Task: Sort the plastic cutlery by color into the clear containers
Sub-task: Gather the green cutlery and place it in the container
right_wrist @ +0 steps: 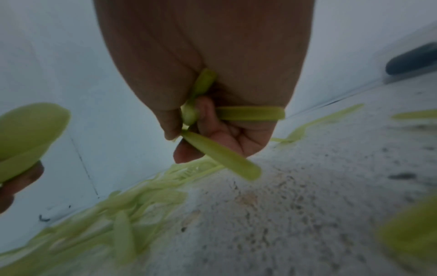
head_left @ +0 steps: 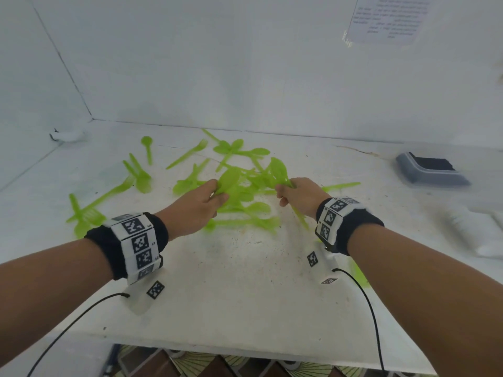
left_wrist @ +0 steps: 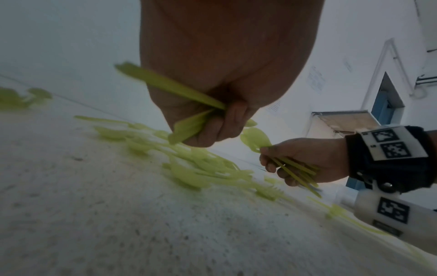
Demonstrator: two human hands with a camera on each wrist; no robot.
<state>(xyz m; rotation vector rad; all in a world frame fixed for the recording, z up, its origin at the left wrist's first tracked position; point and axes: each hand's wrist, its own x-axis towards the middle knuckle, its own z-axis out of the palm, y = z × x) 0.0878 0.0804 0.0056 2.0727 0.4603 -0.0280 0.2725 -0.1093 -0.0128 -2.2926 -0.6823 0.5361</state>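
Note:
Green plastic spoons and forks point(head_left: 245, 197) lie scattered over the middle of the white table point(head_left: 245, 281). My left hand point(head_left: 206, 198) grips a bunch of green spoons point(head_left: 230, 178) by their handles point(left_wrist: 189, 128); the bowls stick out forward. My right hand point(head_left: 292, 193) grips another bunch of green cutlery point(head_left: 277, 170), its handles point(right_wrist: 222, 158) poking out below the fist. Both hands hover just above the pile. A clear container point(head_left: 432, 170) with dark contents sits at the far right.
Loose green forks point(head_left: 109, 194) and a spoon point(head_left: 147, 148) lie to the left. White walls close the table at the back and left. A paper sheet point(head_left: 389, 17) hangs on the back wall. A white object point(head_left: 484, 229) lies at the right edge.

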